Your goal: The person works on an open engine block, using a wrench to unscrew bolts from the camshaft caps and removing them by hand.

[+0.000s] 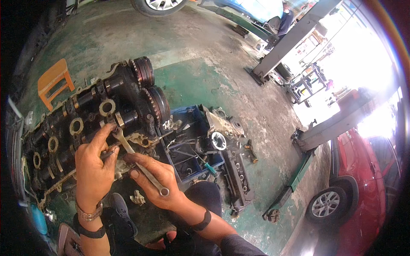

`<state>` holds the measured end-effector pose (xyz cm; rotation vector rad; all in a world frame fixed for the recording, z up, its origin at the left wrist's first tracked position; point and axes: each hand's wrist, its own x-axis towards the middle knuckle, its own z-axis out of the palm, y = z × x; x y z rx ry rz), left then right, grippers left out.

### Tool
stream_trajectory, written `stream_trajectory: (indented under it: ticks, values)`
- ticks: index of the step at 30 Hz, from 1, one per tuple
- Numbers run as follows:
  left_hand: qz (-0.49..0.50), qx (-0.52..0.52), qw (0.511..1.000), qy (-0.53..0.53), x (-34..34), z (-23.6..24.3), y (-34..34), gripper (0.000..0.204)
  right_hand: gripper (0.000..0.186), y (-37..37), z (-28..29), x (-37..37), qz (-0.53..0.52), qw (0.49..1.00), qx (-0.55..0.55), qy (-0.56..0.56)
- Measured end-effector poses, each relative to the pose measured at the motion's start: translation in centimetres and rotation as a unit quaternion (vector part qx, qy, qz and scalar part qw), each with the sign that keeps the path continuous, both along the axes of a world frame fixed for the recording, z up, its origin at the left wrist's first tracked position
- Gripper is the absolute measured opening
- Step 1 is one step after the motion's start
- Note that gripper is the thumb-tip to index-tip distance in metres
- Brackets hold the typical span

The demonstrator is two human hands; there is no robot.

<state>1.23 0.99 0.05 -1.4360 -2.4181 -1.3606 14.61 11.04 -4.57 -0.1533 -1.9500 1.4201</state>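
A cylinder head (64,132) with dark, oily camshafts lies in front of me, two toothed cam gears (159,104) at its far right end. My right hand (156,177) is closed round the shank of a combination wrench (145,170). The wrench's open end rests at a bolt near the camshaft cap, its ring end pointing toward me. My left hand (95,166) reaches over the head with its index finger stretched to the wrench's open end. Its other fingers are curled, with a small dark piece between thumb and fingers that I cannot make out.
Right of the head stands a blue tray (185,113) with tools and parts, beside a black valve cover (239,181) on the green floor. An orange stool (55,81) stands behind the head. Farther right are lift posts (294,38), a green lift arm (299,173) and a red car (354,192).
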Motion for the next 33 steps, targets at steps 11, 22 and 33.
stream_trajectory:
  ticks: [11,22,33]
  values:
    - [-0.004,0.001,1.0,-0.003,0.12,0.32,0.06,0.048,0.029,-0.08,-0.1,-0.11,-0.007,1.0,0.025,0.0]
    - [0.001,-0.001,1.0,0.004,0.09,0.4,-0.16,0.047,0.029,-0.18,-0.07,-0.06,-0.013,0.999,0.033,-0.001]
    - [-0.003,0.009,1.0,0.015,0.19,0.43,-0.09,0.047,0.028,0.34,0.37,0.2,0.004,0.996,-0.088,-0.025]
